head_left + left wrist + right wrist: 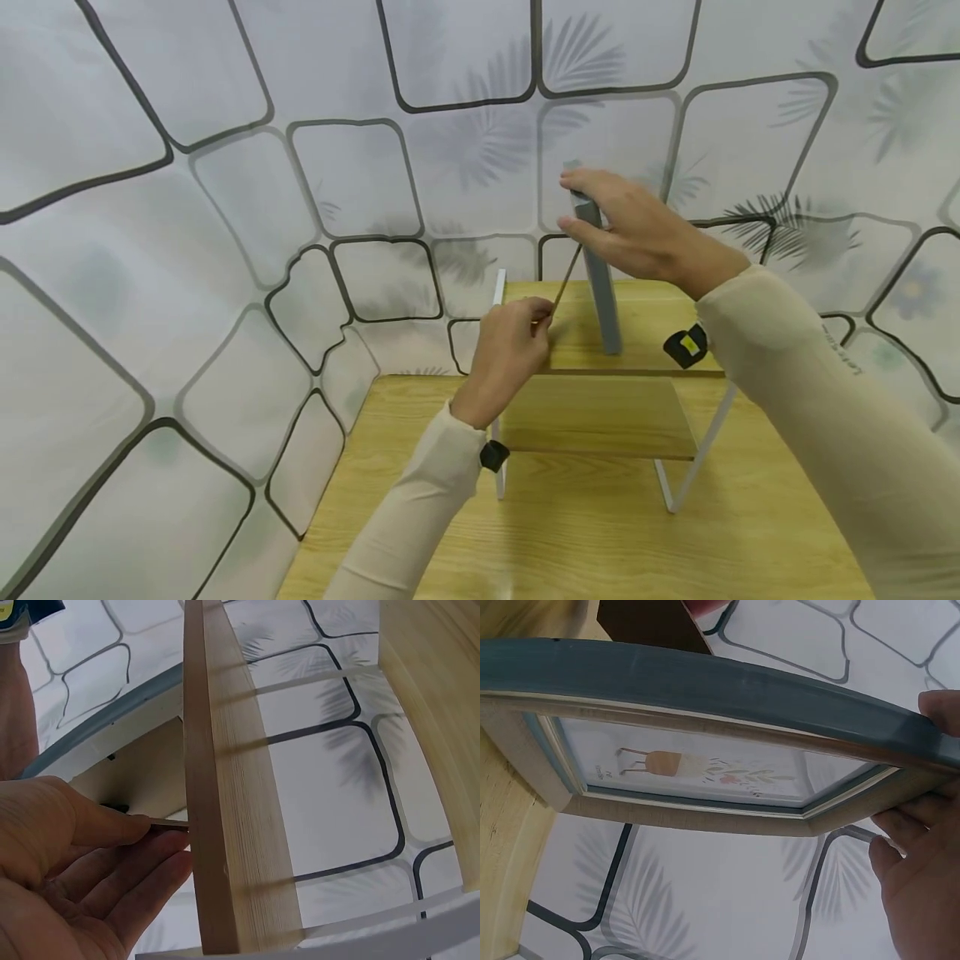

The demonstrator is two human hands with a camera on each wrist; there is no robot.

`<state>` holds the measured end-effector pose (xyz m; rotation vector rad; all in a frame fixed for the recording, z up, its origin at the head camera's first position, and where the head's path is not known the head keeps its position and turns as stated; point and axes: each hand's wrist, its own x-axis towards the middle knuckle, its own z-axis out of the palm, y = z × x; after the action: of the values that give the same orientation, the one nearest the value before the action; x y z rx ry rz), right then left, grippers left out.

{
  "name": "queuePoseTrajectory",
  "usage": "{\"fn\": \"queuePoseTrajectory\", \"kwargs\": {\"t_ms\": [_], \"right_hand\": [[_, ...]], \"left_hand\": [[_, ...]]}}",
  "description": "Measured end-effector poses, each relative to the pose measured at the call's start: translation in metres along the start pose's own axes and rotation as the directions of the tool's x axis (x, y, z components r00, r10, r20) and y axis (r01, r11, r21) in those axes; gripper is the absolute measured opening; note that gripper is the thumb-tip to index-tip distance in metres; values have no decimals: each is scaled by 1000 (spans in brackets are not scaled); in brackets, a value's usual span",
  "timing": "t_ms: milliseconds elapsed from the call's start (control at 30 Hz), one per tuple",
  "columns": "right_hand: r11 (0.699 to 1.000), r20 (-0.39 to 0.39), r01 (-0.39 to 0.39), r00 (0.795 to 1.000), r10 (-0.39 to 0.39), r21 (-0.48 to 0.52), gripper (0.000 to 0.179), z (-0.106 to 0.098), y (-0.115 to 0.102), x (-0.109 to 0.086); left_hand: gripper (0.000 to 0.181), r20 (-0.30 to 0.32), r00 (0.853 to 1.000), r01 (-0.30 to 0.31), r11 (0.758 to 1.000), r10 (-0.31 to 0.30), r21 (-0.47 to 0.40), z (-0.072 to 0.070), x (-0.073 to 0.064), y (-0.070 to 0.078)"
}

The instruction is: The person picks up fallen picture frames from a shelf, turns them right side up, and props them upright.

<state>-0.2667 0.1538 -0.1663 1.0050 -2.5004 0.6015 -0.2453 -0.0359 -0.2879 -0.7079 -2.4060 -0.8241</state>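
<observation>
A picture frame (pixel 604 304) with grey-blue edges stands nearly edge-on on the top board of a small two-tier shelf (pixel 660 321). My right hand (pixel 637 227) grips its upper end, thumb on one side and fingers on the other. With thumb and fingers, my left hand (pixel 512 346) pinches the thin brown stand flap (pixel 567 279) that slants out from the frame's back. In the right wrist view, the frame's front shows a picture (pixel 667 763) of a plant on a legged pot. The left wrist view shows the brown backing (pixel 142 769) beyond the shelf edge.
The shelf has white metal legs (pixel 705 450) and a lower board (pixel 600 417). It stands on a wood-grain table (pixel 420 500). Patterned white cloth walls (pixel 480 192) rise behind it and at the left.
</observation>
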Motion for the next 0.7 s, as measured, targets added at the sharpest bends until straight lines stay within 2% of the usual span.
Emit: {"fn": "queuePoseTrajectory", "kwargs": {"t_ms": [333, 700], "right_hand": [[1000, 37, 7, 999, -7, -11, 60, 8, -6, 9], [1000, 68, 9, 998, -8, -13, 62, 15, -11, 16]], "left_hand": [[13, -26, 1000, 12, 999, -11, 34, -4, -3, -8], [12, 7, 999, 35, 999, -35, 15, -7, -3, -11]]}}
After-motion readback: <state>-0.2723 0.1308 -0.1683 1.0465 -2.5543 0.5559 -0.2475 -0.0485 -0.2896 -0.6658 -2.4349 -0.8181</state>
